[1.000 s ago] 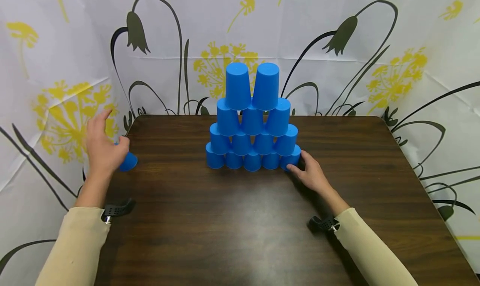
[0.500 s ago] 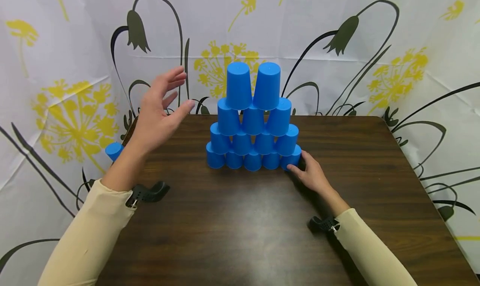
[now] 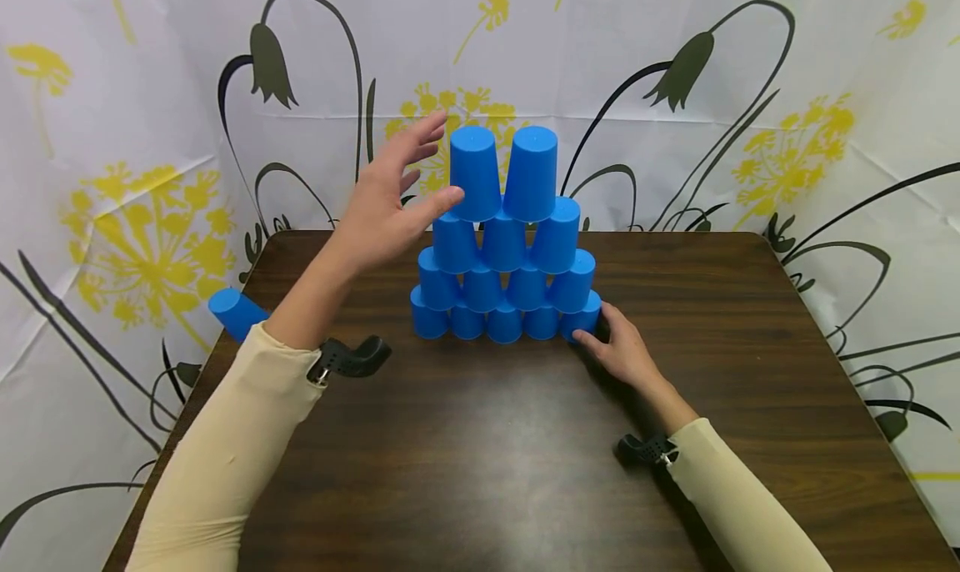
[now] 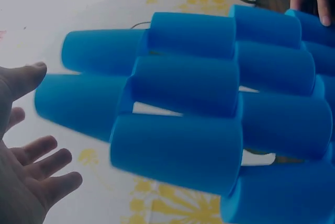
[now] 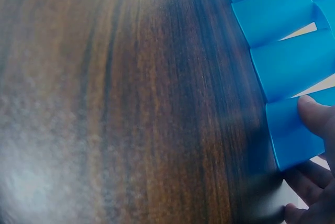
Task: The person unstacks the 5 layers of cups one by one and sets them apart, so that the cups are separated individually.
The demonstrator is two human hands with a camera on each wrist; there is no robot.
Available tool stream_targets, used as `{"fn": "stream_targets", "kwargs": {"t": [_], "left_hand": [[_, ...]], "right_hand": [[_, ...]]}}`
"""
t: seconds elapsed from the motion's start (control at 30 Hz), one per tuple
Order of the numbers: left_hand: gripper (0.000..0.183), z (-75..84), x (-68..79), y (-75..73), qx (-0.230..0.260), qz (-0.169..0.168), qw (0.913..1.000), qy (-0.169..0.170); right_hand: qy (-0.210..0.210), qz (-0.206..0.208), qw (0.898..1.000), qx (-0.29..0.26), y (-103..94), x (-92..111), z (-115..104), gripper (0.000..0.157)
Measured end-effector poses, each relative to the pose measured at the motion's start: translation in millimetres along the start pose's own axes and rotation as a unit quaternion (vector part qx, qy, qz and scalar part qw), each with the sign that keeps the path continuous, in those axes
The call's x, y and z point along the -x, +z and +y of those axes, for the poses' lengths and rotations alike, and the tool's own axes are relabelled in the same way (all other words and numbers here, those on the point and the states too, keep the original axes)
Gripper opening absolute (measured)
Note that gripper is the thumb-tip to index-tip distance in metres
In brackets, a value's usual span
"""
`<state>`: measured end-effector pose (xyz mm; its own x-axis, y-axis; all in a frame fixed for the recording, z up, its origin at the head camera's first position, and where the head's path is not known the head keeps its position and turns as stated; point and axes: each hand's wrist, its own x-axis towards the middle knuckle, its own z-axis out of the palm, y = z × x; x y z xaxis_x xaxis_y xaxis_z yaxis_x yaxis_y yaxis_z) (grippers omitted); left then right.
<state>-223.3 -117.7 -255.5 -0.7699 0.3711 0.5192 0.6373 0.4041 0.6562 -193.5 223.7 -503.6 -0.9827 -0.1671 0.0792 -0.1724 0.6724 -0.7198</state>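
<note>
Backdrop: white cloth (image 3: 615, 22) with fold lines, printed with yellow flower heads and dark green drooping blooms. In front of it, a dark brown wood-grain surface (image 3: 480, 472), with a patch of glare toward the near side.

On the surface, toward the far side: a pyramid (image 3: 504, 243) of blue cups, closed ends up. Rows counted from the base: five, four, three, two. The top row is the upper left cup (image 3: 475, 174) and the upper right cup (image 3: 532, 174), set side by side.

Left hand (image 3: 386, 205): raised at the left flank of the pyramid, thumb and fingers held apart, nothing in its grasp. Thumb tip lies close to the upper left cup; contact cannot be told from either the head or the left wrist view.

Right hand (image 3: 626, 351): low at the right end of the base row, gripping the bottom right cup (image 3: 580, 315), thumb on the near side, fingers beyond it.

One lone cup (image 3: 234, 312), also blue, near the left edge of the surface, well apart from the pyramid, partly hidden by the left forearm.

Both arms: cream sleeves (image 3: 225, 464), black wrist pieces (image 3: 356, 358) at the cuffs.
</note>
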Motion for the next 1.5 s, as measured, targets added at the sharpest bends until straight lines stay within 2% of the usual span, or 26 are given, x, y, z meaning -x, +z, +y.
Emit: {"fn": "stream_targets", "kwargs": {"t": [0.2,0.37,0.53,0.9,1.07,1.27,1.37,1.5], "left_hand": [[0.073,-1.1,-11.1,19.8,0.01,0.016,0.9997,0.019],[0.063,-4.6,-14.7,30.0,0.002,0.027,0.9996,0.011],[0.057,-6.3,-15.1,33.5,0.01,0.03,0.9995,0.003],[0.057,-3.9,-13.0,32.0,0.028,0.036,0.999,-0.003],[0.059,2.7,-5.8,20.8,0.054,0.069,0.996,0.015],[0.061,3.3,18.4,-8.1,0.05,0.129,0.9901,0.023],[0.06,-3.3,35.3,-24.4,0.041,0.157,0.9868,0.006],[0.058,-19.0,59.5,-41.3,0.028,0.179,0.9823,-0.048]], "right_hand": [[0.003,0.005,1.0,0.002,0.7,0,0,0.065],[0.008,0.003,1.0,0.003,0.2,0,0,0.066],[0.011,0.003,1.0,0.002,-0.2,1,-1,0.067],[0.012,0.002,1.0,0.005,0.3,1,-1,0.067],[0.01,0.0,1.0,0.004,0.3,0,-2,0.067],[0.011,0.001,1.0,0.005,1.7,-1,-2,0.066],[0.011,0.004,1.0,0.008,2.7,-1,-1,0.065],[0.007,0.008,1.0,0.01,2.1,-1,1,0.064]]}}
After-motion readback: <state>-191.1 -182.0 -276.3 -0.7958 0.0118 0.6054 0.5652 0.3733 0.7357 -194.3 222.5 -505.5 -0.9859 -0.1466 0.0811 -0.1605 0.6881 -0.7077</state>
